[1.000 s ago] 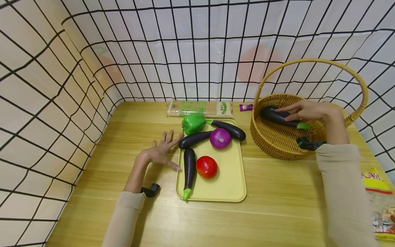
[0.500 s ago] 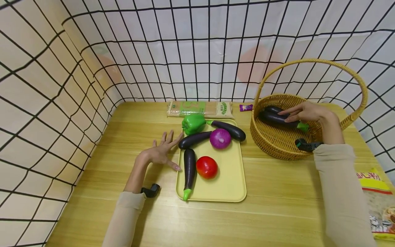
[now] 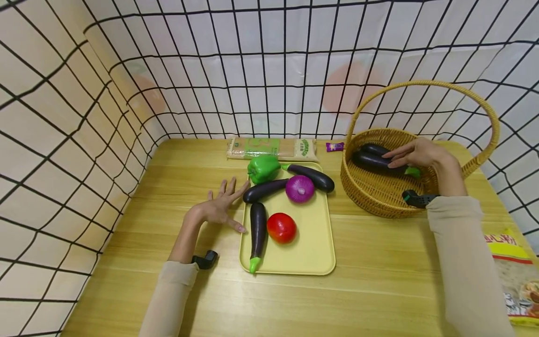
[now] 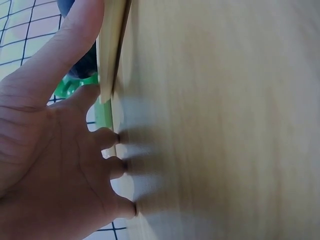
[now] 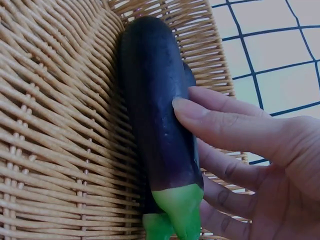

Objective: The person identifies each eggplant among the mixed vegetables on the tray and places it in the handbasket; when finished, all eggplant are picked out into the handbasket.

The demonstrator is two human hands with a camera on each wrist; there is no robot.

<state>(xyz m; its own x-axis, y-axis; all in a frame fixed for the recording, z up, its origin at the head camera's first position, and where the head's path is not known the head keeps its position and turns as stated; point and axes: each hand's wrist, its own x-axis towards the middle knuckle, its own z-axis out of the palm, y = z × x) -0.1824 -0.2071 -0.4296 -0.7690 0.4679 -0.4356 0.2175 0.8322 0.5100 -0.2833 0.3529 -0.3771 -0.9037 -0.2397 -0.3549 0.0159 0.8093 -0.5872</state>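
My right hand (image 3: 427, 153) reaches into the wicker basket (image 3: 381, 199) and holds an eggplant (image 3: 375, 161) by its side. In the right wrist view, the thumb lies on that eggplant (image 5: 157, 110) and the other fingertips are hidden behind it. A second eggplant (image 3: 375, 148) lies against it, mostly covered. My left hand (image 3: 219, 209) is spread on the table beside the yellow tray (image 3: 311, 252), fingertips down, thumb and index at the tray's edge. The tray bears three eggplants (image 3: 258, 229), a purple onion (image 3: 300, 189), a red tomato (image 3: 281, 228) and a green bell pepper (image 3: 263, 169).
A long noodle packet (image 3: 271, 149) and a small purple wrapper (image 3: 334, 147) lie behind the tray. The basket's tall handle (image 3: 429, 83) arches above my right hand. A food bag (image 3: 515, 281) lies at the right edge. Black grid netting (image 3: 286, 70) surrounds the table.
The eggplant in my right hand has shifted slightly left inside the basket, and the one behind it shows more. My right hand has moved a little left; the left hand stays put.
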